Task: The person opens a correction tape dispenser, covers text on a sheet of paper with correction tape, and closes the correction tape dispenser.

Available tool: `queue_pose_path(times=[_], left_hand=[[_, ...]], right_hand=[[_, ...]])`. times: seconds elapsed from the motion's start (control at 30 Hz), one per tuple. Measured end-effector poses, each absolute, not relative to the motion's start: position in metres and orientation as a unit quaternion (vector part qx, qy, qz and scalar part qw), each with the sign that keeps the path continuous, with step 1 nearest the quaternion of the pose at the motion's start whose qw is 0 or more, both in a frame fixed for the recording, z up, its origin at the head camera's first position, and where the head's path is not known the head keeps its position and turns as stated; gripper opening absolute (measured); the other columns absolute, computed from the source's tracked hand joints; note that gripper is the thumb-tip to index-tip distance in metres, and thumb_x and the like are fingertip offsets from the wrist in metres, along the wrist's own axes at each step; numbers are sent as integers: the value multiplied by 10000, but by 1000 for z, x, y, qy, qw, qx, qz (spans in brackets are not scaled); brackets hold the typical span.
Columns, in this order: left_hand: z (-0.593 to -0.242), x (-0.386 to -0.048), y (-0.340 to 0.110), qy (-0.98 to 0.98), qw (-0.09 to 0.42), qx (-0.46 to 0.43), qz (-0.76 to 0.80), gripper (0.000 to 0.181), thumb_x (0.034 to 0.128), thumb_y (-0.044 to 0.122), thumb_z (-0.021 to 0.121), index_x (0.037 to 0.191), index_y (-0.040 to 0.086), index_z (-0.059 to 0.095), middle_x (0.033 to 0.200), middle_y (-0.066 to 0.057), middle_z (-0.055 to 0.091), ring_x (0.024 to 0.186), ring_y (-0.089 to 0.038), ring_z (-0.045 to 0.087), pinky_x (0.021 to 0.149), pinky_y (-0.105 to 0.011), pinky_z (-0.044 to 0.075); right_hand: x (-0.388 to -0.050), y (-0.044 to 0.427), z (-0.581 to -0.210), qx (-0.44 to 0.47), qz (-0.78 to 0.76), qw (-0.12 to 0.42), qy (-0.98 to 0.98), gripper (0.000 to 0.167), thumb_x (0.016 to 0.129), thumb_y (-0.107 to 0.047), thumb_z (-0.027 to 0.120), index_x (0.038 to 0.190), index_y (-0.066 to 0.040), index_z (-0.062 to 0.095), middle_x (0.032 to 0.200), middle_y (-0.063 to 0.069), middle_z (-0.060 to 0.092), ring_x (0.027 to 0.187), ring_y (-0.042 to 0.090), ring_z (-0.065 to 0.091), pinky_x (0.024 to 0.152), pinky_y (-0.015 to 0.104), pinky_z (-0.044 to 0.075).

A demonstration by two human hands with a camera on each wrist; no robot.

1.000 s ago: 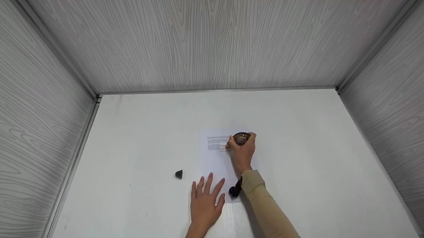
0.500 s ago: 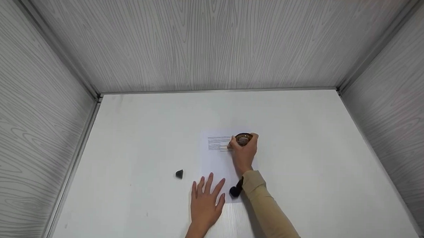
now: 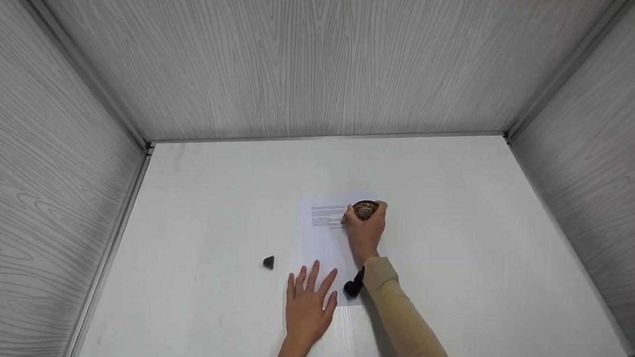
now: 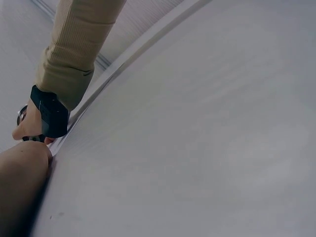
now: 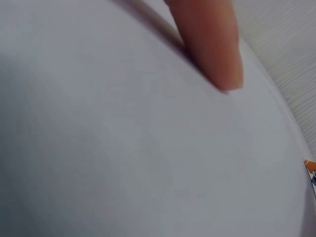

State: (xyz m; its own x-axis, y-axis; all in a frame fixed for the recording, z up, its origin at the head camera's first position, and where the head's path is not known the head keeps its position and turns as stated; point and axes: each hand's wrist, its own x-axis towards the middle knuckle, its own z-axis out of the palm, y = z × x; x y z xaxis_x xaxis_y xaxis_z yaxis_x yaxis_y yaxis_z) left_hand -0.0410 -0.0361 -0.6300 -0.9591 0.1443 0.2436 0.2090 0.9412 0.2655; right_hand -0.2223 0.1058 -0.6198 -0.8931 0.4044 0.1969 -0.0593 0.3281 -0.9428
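Observation:
My right hand (image 3: 366, 230) grips a round brown thing (image 3: 365, 209) with a dark rim and a glassy-looking top; its exact kind is unclear. It sits at the upper right part of a white sheet of paper (image 3: 323, 247), beside lines of printed text. Thumb and fingers curl round its sides, hiding its lower part. With fingers spread, my left hand (image 3: 308, 310) rests flat across the sheet's lower left corner. One finger (image 5: 212, 44) of the right hand shows in the right wrist view against a white surface.
A small dark cone-shaped piece (image 3: 268, 262) lies on the white table (image 3: 216, 206), left of the paper. Grey wood-grain panels (image 3: 300, 61) enclose the back and both sides. A black wrist camera (image 3: 352, 288) hangs from the right cuff over the paper.
Over the past second the right hand has shifted very slightly to the right with the round brown thing. The left hand has stayed in place on the paper.

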Motion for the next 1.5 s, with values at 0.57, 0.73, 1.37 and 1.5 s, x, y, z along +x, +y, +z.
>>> queue_pose_path(times=[0.57, 0.73, 1.37, 1.5], left_hand=[[-633, -40, -36, -976, 123, -89, -155, 463, 989, 447, 499, 1442, 354, 513, 1538, -65, 411, 1389, -342, 351, 1158, -574, 165], [-634, -40, -37, -976, 121, -88, -158, 463, 989, 448, 506, 1444, 360, 509, 1542, -63, 409, 1389, -347, 352, 1159, -575, 163], [-609, -47, -43, -959, 125, -94, -235, 315, 958, 277, 614, 1248, 166, 661, 1428, -102, 520, 1278, -365, 441, 1071, -613, 315], [-605, -48, -45, -961, 120, -92, -233, 284, 956, 257, 624, 1220, 167, 678, 1414, -100, 532, 1266, -357, 448, 1063, -586, 337]], right_hand=[[-224, 115, -623, -143, 633, 202, -733, 648, 853, -360, 752, 1293, -56, 386, 1190, 147, 548, 1086, 238, 578, 894, 383, 516], [-224, 114, -625, -136, 637, 202, -731, 594, 862, -378, 748, 1249, -104, 390, 1179, 128, 549, 1079, 227, 580, 890, 374, 516], [-223, 120, -615, -155, 670, 194, -700, 671, 848, -468, 756, 1262, -88, 388, 1220, 155, 533, 1105, 250, 580, 893, 375, 518], [-219, 119, -606, -152, 682, 176, -694, 684, 854, -470, 751, 1271, -80, 375, 1226, 150, 523, 1100, 236, 570, 877, 339, 511]])
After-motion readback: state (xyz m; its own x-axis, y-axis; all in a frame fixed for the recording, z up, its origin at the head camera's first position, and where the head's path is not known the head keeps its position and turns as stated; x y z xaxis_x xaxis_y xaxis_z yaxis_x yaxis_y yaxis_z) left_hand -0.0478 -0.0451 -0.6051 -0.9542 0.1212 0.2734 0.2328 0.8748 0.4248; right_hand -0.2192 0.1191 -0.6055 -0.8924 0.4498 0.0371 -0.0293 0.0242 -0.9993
